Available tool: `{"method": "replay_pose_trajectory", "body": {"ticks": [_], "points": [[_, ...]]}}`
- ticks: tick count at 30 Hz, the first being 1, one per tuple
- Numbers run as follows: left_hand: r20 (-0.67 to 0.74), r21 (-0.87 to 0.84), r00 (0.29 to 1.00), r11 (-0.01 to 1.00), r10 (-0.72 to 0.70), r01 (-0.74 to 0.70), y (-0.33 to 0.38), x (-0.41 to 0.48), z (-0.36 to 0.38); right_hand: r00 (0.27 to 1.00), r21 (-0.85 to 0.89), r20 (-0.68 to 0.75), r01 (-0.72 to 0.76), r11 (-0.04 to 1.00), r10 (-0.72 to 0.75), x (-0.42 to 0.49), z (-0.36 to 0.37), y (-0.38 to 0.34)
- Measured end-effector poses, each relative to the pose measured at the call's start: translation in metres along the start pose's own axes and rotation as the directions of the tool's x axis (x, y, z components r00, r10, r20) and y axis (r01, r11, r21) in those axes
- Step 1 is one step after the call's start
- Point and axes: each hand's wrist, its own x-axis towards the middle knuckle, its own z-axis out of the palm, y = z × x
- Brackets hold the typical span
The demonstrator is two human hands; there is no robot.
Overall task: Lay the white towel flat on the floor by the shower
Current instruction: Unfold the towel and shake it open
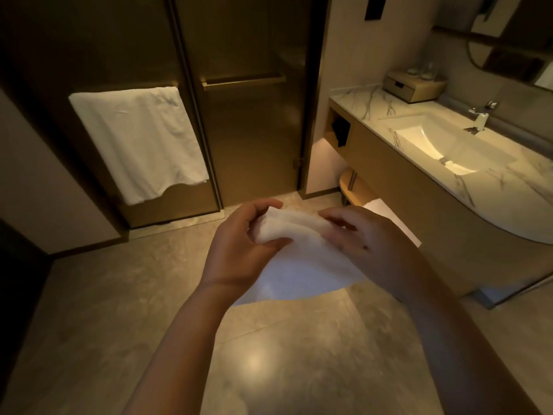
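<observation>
A folded white towel (302, 262) hangs in the air between my hands, above the tiled floor (125, 310). My left hand (239, 247) grips its upper left edge, thumb below and fingers curled over the top. My right hand (365, 238) pinches the upper right edge, and the cloth sags down beneath both. The glass shower doors (248, 130) stand closed straight ahead, a short way beyond the towel.
Another white towel (134, 142) hangs on the bar of the left glass door. A curved vanity with a marble top (368, 100), a lit sink (443, 145) and a faucet (481, 115) fills the right side. A small box (413, 85) sits on the counter.
</observation>
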Motion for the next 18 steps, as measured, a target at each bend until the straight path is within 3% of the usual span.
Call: {"method": "replay_pose_trajectory", "body": {"ticks": [7,12,18], "points": [[0.044,0.029,0.999,0.999,0.025,-0.026,0.019,-0.012,0.01,0.992,-0.032,-0.01,0.125,0.992,-0.126,0.007,-0.005,-0.007],[0.041,0.046,0.999,0.998,0.032,-0.034,0.024,-0.019,0.014,0.987,-0.069,0.043,0.156,0.985,-0.153,0.004,-0.01,-0.007],[0.021,0.053,0.999,0.998,0.033,-0.034,0.027,-0.026,0.015,0.985,-0.105,0.012,0.174,0.979,-0.173,-0.001,-0.006,-0.016]]}}
